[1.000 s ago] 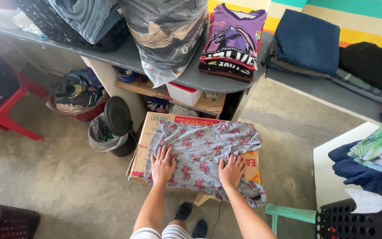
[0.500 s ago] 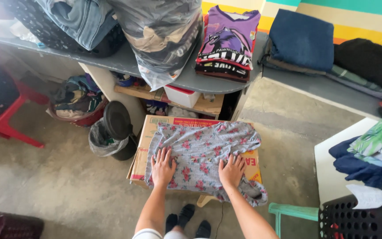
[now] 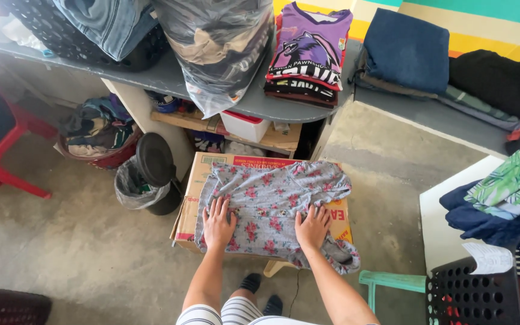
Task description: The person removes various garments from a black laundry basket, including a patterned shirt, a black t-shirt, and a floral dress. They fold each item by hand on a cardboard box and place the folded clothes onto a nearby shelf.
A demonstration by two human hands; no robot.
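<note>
Shirt (image 3: 272, 201), grey with red flowers, lies spread on the cardboard box (image 3: 191, 198). Left hand (image 3: 218, 222) and right hand (image 3: 312, 227) press flat on its near edge, fingers spread, holding nothing.

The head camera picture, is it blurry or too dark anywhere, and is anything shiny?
In the head view, the grey flowered shirt and both hands, left hand and right hand, look sharp in soft, even daylight; the clear plastic bag shows pale glare; the space under the grey shelf is darker; the edges bend slightly, like a wide lens.
</note>
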